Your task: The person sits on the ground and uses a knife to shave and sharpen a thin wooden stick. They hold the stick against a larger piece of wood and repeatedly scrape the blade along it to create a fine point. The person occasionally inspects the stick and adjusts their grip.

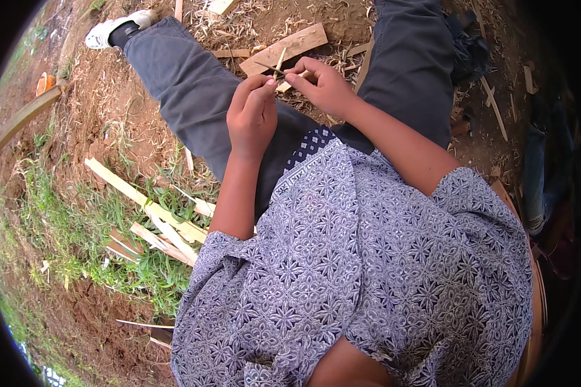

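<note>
My left hand (253, 116) is closed, its thumb and fingers pinching a thin pale wood stick (281, 59) that points up and away from me. My right hand (326, 87) is closed too, on a thin dark strip (266, 66) that crosses the pale stick. Whether this strip is a narrow blade or a dark sliver is too small to tell. Both hands meet between my spread legs. Just beyond them a flat wooden board (297, 46) lies on the ground among shavings.
Wood shavings and offcuts (231, 53) litter the brown soil between my legs. Split pale wood strips (168, 226) lie on grass at the left. A curved wooden pole (19, 122) stands at the far left. A dark plastic bag (469, 55) lies right of my right leg.
</note>
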`<state>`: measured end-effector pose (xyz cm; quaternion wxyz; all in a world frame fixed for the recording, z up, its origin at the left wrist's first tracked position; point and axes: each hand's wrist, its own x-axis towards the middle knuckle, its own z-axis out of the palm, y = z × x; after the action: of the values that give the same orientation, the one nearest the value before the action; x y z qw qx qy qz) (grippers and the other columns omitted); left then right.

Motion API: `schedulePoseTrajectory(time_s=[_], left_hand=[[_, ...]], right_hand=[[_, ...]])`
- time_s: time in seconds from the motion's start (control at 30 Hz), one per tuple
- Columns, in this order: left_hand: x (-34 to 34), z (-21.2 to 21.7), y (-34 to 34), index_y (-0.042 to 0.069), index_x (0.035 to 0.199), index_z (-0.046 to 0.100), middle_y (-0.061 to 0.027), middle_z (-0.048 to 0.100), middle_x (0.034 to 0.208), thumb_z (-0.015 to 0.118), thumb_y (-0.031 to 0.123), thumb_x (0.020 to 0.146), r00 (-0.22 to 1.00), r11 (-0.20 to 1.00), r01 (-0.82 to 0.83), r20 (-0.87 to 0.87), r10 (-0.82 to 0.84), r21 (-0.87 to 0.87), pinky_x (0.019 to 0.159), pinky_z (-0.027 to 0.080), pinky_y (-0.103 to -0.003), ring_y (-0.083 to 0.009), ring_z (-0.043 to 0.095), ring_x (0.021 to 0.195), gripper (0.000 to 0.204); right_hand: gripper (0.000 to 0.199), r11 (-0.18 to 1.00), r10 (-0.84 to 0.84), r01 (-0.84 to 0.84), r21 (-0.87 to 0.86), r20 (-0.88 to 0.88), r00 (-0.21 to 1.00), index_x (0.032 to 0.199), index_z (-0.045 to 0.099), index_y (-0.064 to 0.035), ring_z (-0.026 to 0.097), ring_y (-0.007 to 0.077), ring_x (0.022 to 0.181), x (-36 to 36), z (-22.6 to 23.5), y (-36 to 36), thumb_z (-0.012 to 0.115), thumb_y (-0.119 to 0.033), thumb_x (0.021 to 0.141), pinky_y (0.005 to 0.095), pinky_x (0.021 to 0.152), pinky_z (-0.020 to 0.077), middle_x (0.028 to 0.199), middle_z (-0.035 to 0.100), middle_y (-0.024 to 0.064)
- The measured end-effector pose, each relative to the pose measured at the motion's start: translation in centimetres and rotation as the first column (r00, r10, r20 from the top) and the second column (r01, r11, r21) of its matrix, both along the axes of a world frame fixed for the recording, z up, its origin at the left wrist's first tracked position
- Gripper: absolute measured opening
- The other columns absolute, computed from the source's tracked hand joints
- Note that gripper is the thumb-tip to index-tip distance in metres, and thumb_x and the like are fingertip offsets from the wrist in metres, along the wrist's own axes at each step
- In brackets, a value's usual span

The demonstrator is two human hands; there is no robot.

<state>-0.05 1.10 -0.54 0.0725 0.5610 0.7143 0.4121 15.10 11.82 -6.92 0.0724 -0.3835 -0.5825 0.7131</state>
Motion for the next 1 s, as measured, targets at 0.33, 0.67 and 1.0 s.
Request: schedulePoseTrajectory(time_s=[0.33,0.67,1.0], left_hand=[[-0.1,0.1,0.2,0.003,0.100,0.070,-0.0125,0.075,0.101,0.077,-0.006,0.089,1.000,1.000,0.000,-0.018,0.000,-0.008,0.077,0.060,-0.034,-0.0271,0.075,0.088,0.016],[-0.2,0.0,-0.1,0.004,0.102,0.070,-0.0117,0.075,0.100,0.076,-0.008,0.089,1.000,1.000,0.009,-0.009,-0.009,0.001,0.078,0.060,-0.034,-0.0267,0.075,0.088,0.019],[-0.1,0.1,0.2,0.004,0.101,0.070,-0.0115,0.075,0.101,0.075,-0.008,0.089,0.998,0.998,0.056,-0.012,-0.056,-0.010,0.077,0.060,-0.033,-0.0265,0.075,0.087,0.018]], right_hand=[[0.032,0.979,-0.028,-0.050,0.197,0.372,0.928,0.112,0.072,-0.0147,0.066,0.0205,0.068,0.7,-5.7,1.0,0.070,-0.044,0.099,0.0376,0.064,0.0512,0.078,0.071,0.0076],[0.022,1.000,0.020,-0.020,0.009,-0.004,1.000,0.114,0.067,-0.0056,0.049,0.0032,0.069,-0.2,-0.7,0.3,0.068,-0.026,0.106,0.0254,0.062,0.0404,0.077,0.061,-0.0038],[0.036,0.959,-0.013,-0.148,0.241,0.559,0.829,0.113,0.072,-0.0153,0.073,0.0253,0.082,1.8,-9.7,1.3,0.069,-0.048,0.098,0.0403,0.073,0.0553,0.087,0.074,0.0108]])
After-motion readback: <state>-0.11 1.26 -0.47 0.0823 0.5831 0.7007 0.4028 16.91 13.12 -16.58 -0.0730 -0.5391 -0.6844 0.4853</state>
